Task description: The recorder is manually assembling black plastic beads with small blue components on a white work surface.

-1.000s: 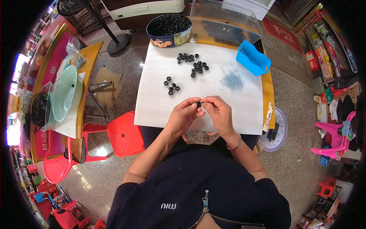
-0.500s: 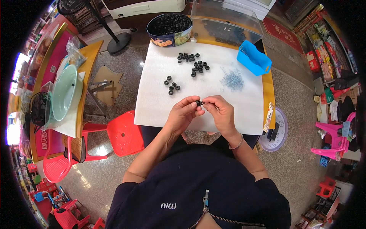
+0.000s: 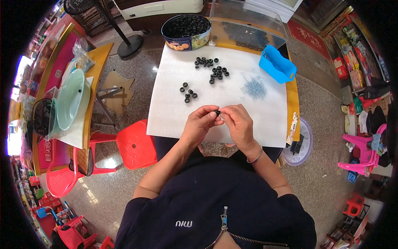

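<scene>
My left hand (image 3: 201,123) and my right hand (image 3: 237,123) meet over the near part of a white sheet (image 3: 170,108) on the table. Together their fingertips pinch a small black ring (image 3: 217,112). A few more black rings (image 3: 188,93) lie on the sheet just beyond my left hand. A larger scatter of black rings (image 3: 212,68) sits farther back. A patch of tiny blue-grey bits (image 3: 253,87) lies beyond my right hand.
A round tin (image 3: 186,31) full of black rings stands at the table's far edge, beside a clear plastic box (image 3: 248,23). A blue bin (image 3: 277,64) sits at the far right. A red stool (image 3: 134,145) stands left of me, beside another table with a green bowl (image 3: 70,98).
Both hands stay pinched together on the small ring. They have barely shifted on the sheet.
</scene>
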Motion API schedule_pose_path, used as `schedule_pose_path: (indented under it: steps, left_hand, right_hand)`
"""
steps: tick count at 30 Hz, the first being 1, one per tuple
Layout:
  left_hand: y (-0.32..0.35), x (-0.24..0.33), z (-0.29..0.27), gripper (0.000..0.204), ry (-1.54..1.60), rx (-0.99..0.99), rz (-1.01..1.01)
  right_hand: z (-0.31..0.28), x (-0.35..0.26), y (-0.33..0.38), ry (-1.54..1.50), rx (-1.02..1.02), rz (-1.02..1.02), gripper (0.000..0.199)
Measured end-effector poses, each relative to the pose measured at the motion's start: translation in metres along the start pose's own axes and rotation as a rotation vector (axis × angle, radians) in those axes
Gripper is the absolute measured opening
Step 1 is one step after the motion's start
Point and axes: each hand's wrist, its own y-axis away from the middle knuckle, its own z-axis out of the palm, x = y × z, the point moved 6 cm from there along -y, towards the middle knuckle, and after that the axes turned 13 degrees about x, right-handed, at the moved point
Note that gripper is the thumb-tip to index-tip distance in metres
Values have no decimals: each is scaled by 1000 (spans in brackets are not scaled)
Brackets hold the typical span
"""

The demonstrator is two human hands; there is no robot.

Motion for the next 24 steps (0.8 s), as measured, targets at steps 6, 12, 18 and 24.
schedule_pose_path:
  steps: [6, 12, 18, 24]
  left_hand:
    - [-2, -2, -1, 19, -43, 27, 43]
    - [-4, -6, -11, 25, -160, 86, 3]
    - [-7, -14, -20, 32, -295, 113, -7]
    - [-6, -11, -17, 37, -383, 58, 54]
  right_hand:
    - [3, -3, 2, -2, 4, -69, 18]
    - [7, -9, 6, 59, -40, -299, 27]
    - [14, 1, 13, 49, -79, -309, 24]
    - [15, 5, 17, 56, -57, -251, 21]
